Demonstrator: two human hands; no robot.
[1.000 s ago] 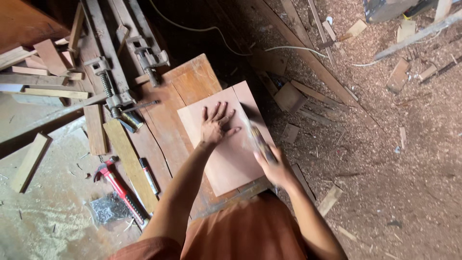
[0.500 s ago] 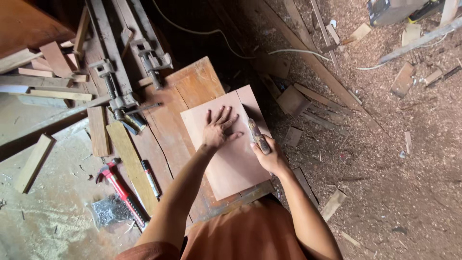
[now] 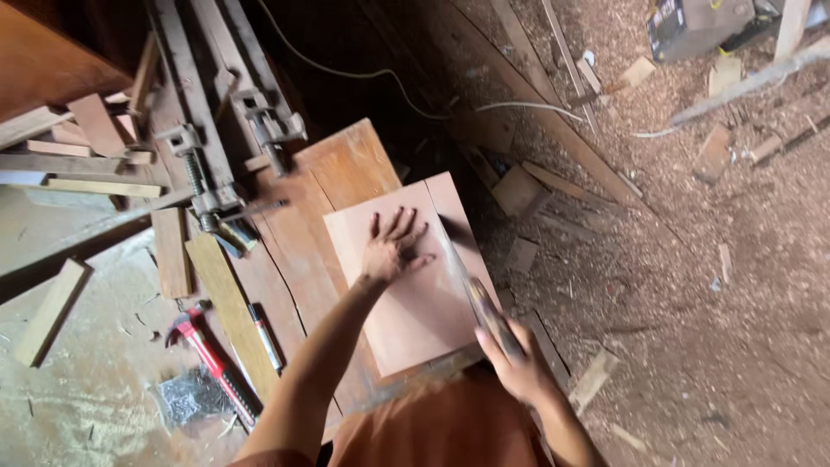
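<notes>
The left hand (image 3: 393, 251) lies flat with fingers spread wide on the flat pinkish square wooden board (image 3: 415, 294), which rests on the brown wooden bench (image 3: 346, 164). The right hand (image 3: 510, 363) has its grip closed around a handsaw (image 3: 471, 281) at the board's right side. The cut looks only partly done.

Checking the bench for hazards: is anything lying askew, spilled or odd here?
Yes. Sawdust and wood offcuts litter the floor. A red-handled hammer lies loose on the bench. The left hand presses the board flat; the right hand holds a hand saw.
</notes>
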